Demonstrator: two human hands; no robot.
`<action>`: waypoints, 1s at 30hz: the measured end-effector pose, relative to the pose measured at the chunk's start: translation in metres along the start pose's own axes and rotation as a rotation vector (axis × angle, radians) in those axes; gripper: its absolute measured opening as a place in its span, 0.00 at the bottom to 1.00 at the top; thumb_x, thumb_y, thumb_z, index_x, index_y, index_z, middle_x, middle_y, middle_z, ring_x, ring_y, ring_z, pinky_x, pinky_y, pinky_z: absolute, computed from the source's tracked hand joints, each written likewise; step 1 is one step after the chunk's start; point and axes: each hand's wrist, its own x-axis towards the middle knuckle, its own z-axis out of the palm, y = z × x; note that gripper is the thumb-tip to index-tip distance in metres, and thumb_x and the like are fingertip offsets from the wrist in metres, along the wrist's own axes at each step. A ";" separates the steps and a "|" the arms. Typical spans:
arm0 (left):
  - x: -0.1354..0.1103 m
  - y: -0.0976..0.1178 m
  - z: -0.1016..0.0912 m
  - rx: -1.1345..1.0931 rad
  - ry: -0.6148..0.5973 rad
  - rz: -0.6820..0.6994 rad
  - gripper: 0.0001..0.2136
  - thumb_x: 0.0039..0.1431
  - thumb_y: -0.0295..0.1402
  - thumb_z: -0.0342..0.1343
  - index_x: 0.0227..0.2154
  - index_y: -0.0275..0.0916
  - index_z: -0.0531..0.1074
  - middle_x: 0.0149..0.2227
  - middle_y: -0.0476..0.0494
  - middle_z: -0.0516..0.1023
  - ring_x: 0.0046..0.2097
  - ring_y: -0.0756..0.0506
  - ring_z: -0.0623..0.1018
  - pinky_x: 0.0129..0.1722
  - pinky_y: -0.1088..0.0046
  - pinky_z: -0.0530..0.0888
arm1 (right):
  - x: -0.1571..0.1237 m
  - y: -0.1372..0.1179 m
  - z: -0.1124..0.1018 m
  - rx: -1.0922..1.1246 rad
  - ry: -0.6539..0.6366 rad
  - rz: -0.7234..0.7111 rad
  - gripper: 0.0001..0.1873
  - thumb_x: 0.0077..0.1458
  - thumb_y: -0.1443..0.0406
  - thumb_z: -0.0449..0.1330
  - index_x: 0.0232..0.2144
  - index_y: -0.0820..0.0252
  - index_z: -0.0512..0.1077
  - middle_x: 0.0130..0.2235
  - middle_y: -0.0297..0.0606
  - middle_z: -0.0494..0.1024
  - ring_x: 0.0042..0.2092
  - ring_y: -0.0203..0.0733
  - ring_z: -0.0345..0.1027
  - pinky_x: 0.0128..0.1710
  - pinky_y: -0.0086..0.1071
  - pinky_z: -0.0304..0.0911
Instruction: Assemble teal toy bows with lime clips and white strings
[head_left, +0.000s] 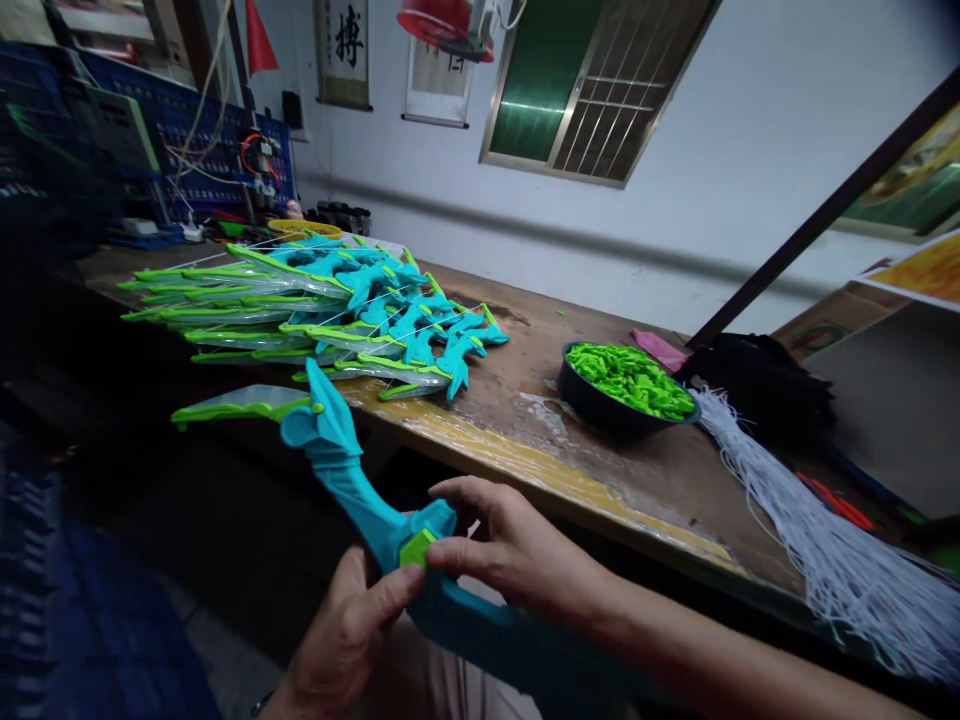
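Observation:
I hold a teal plastic toy bow (341,465) with a translucent green-edged limb over my lap, in front of the workbench edge. My left hand (341,640) grips the bow's handle from below, thumb against a small green plastic piece (416,548) on the grip. My right hand (510,545) pinches that same green piece from the right with curled fingers. A pile of finished teal-and-green bows (322,305) lies on the wooden workbench (525,420) to the upper left.
A dark bowl (600,405) full of small green plastic pieces (634,378) stands on the bench. A bundle of white strings (810,530) lies to its right, beside black material (757,380). Blue bins and wiring line the back left wall.

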 end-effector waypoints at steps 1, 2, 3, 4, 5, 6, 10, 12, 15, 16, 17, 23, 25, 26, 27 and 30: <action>-0.001 0.003 0.000 0.045 0.004 0.016 0.19 0.47 0.38 0.72 0.42 0.39 0.80 0.45 0.36 0.84 0.49 0.32 0.81 0.46 0.60 0.78 | 0.003 -0.004 -0.004 -0.038 -0.034 -0.020 0.22 0.53 0.65 0.71 0.50 0.60 0.77 0.37 0.36 0.80 0.34 0.40 0.74 0.32 0.29 0.68; -0.002 0.005 0.000 0.087 0.004 0.028 0.19 0.47 0.39 0.72 0.42 0.39 0.80 0.44 0.36 0.84 0.48 0.33 0.81 0.45 0.60 0.78 | 0.005 -0.009 -0.007 -0.087 -0.066 -0.046 0.18 0.52 0.66 0.71 0.47 0.60 0.78 0.35 0.34 0.80 0.32 0.39 0.73 0.30 0.28 0.66; -0.002 0.007 0.000 0.126 0.003 0.037 0.19 0.47 0.39 0.72 0.42 0.40 0.81 0.42 0.36 0.84 0.47 0.33 0.82 0.44 0.60 0.78 | 0.007 -0.013 -0.010 -0.155 -0.093 -0.081 0.14 0.52 0.67 0.71 0.43 0.60 0.79 0.33 0.33 0.79 0.31 0.37 0.72 0.30 0.27 0.64; -0.003 0.009 0.000 0.165 0.005 0.043 0.18 0.47 0.39 0.72 0.41 0.40 0.81 0.40 0.37 0.84 0.45 0.34 0.82 0.42 0.61 0.78 | 0.008 -0.017 -0.012 -0.238 -0.108 -0.124 0.11 0.52 0.68 0.71 0.40 0.61 0.79 0.32 0.32 0.78 0.31 0.37 0.71 0.30 0.27 0.63; -0.004 0.011 -0.001 0.202 0.013 0.047 0.16 0.47 0.39 0.72 0.39 0.40 0.81 0.38 0.38 0.84 0.42 0.35 0.82 0.39 0.62 0.78 | 0.009 -0.021 -0.013 -0.328 -0.108 -0.167 0.09 0.52 0.69 0.71 0.37 0.62 0.79 0.32 0.33 0.77 0.31 0.37 0.70 0.30 0.27 0.61; -0.004 0.012 -0.002 0.239 0.027 0.053 0.15 0.47 0.39 0.71 0.38 0.41 0.81 0.35 0.39 0.84 0.40 0.36 0.82 0.36 0.65 0.78 | 0.009 -0.024 -0.013 -0.412 -0.098 -0.206 0.08 0.52 0.70 0.71 0.37 0.63 0.79 0.32 0.33 0.76 0.32 0.37 0.69 0.31 0.27 0.60; -0.007 0.013 -0.005 0.346 0.113 0.112 0.13 0.48 0.40 0.71 0.34 0.39 0.81 0.31 0.43 0.81 0.34 0.40 0.79 0.30 0.70 0.73 | 0.007 -0.029 -0.005 -0.538 -0.056 -0.230 0.09 0.53 0.71 0.69 0.38 0.65 0.76 0.34 0.35 0.74 0.34 0.39 0.67 0.33 0.29 0.59; -0.009 0.014 -0.003 0.340 0.155 0.161 0.15 0.48 0.40 0.71 0.36 0.38 0.81 0.31 0.43 0.82 0.35 0.39 0.79 0.32 0.70 0.73 | 0.006 -0.030 -0.001 -0.523 -0.034 -0.214 0.09 0.53 0.71 0.67 0.38 0.64 0.75 0.34 0.35 0.74 0.35 0.39 0.67 0.34 0.30 0.59; -0.010 0.019 0.001 0.443 0.224 0.211 0.17 0.47 0.44 0.71 0.35 0.37 0.79 0.31 0.43 0.81 0.36 0.38 0.78 0.34 0.69 0.73 | 0.011 -0.030 0.000 -0.491 -0.004 -0.212 0.10 0.51 0.73 0.67 0.38 0.63 0.74 0.34 0.34 0.73 0.36 0.39 0.66 0.34 0.30 0.59; -0.009 0.021 0.002 0.500 0.247 0.225 0.17 0.47 0.45 0.71 0.33 0.37 0.79 0.31 0.44 0.80 0.36 0.38 0.78 0.34 0.68 0.72 | 0.013 -0.030 0.000 -0.476 -0.001 -0.212 0.11 0.51 0.73 0.67 0.38 0.62 0.74 0.34 0.33 0.73 0.36 0.39 0.66 0.34 0.29 0.59; -0.008 0.024 0.002 0.550 0.260 0.237 0.18 0.47 0.46 0.70 0.32 0.38 0.78 0.30 0.44 0.79 0.36 0.38 0.77 0.34 0.68 0.72 | 0.016 -0.031 -0.001 -0.460 -0.001 -0.207 0.11 0.50 0.73 0.68 0.38 0.62 0.74 0.34 0.32 0.73 0.36 0.38 0.66 0.34 0.29 0.59; 0.007 0.041 0.000 0.443 0.093 0.188 0.18 0.47 0.44 0.71 0.36 0.37 0.80 0.33 0.41 0.82 0.39 0.36 0.79 0.36 0.66 0.75 | 0.033 -0.032 -0.015 -0.018 -0.230 0.004 0.09 0.56 0.66 0.64 0.41 0.62 0.73 0.29 0.31 0.75 0.29 0.36 0.69 0.27 0.27 0.63; 0.010 0.044 0.001 0.312 0.011 0.117 0.19 0.47 0.44 0.71 0.37 0.36 0.80 0.35 0.39 0.83 0.41 0.35 0.79 0.38 0.65 0.76 | 0.032 -0.027 -0.022 0.137 -0.312 0.008 0.14 0.60 0.62 0.60 0.46 0.63 0.73 0.33 0.35 0.77 0.31 0.38 0.72 0.28 0.29 0.67; 0.011 0.044 0.002 0.243 -0.032 0.085 0.19 0.48 0.44 0.71 0.38 0.36 0.79 0.37 0.38 0.83 0.43 0.35 0.80 0.40 0.65 0.77 | 0.029 -0.022 -0.025 0.163 -0.308 0.000 0.16 0.60 0.60 0.60 0.47 0.63 0.73 0.36 0.37 0.78 0.34 0.39 0.73 0.30 0.30 0.69; 0.010 0.043 0.001 0.178 -0.063 0.062 0.19 0.49 0.44 0.71 0.39 0.36 0.79 0.38 0.38 0.83 0.44 0.35 0.80 0.41 0.65 0.77 | 0.024 -0.015 -0.029 0.163 -0.269 -0.003 0.17 0.59 0.60 0.60 0.47 0.63 0.74 0.37 0.38 0.78 0.36 0.39 0.73 0.31 0.30 0.70; 0.007 0.033 -0.011 0.059 -0.012 0.002 0.18 0.51 0.43 0.71 0.38 0.36 0.79 0.39 0.37 0.84 0.42 0.36 0.82 0.40 0.65 0.79 | -0.001 0.017 -0.039 0.092 -0.064 0.054 0.14 0.58 0.62 0.60 0.45 0.63 0.75 0.36 0.36 0.79 0.36 0.38 0.74 0.33 0.28 0.70</action>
